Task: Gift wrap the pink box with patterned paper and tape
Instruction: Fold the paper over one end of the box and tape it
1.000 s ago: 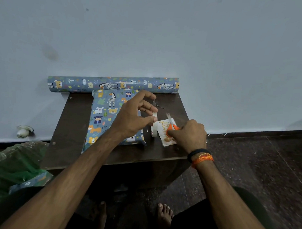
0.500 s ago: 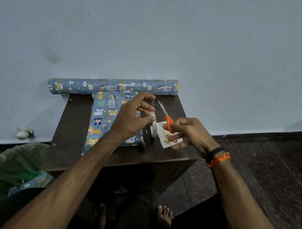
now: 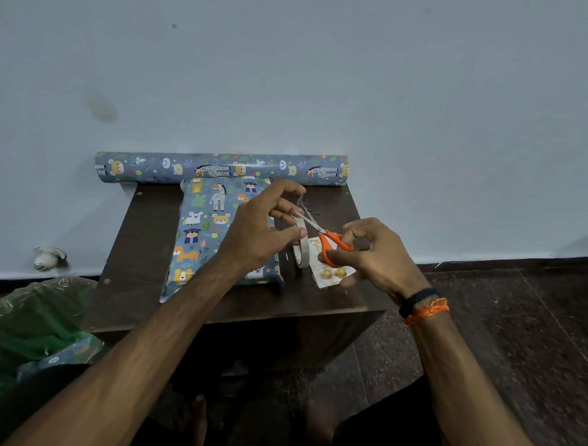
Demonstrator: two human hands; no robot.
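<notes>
The box wrapped in blue-grey animal-patterned paper (image 3: pixel 215 233) lies flat on the left-centre of the dark brown wooden table (image 3: pixel 141 251), its long side running away from us; no pink surface shows, as the paper covers all that we can see. Its far end lies just beside the roll of the same patterned paper (image 3: pixel 221 168), which rests across the table's back edge against the pale wall (image 3: pixel 291 72).

Our left hand (image 3: pixel 255 233) hovers over the right part of the wrapped box. Its thumb and fingers pinch a strip of clear tape (image 3: pixel 300 203) drawn upward from the whitish tape roll (image 3: pixel 301 248), which stands on edge just to the right of the box; whether the thumb also steadies the roll we cannot tell.

Our right hand (image 3: pixel 374 259) grips the orange-handled scissors (image 3: pixel 328 240), fingers curled through the loops. The metal blades point up and left and meet the tape strip near the left fingertips. We cannot tell how far the blades are parted.

Beneath the right hand a small white card with gold print and gold dots (image 3: pixel 331 274) lies on the table. A black band and an orange thread bracelet (image 3: pixel 424 309) circle the right wrist. A green plastic bag (image 3: pixel 25 327) sits on the floor at lower left.
</notes>
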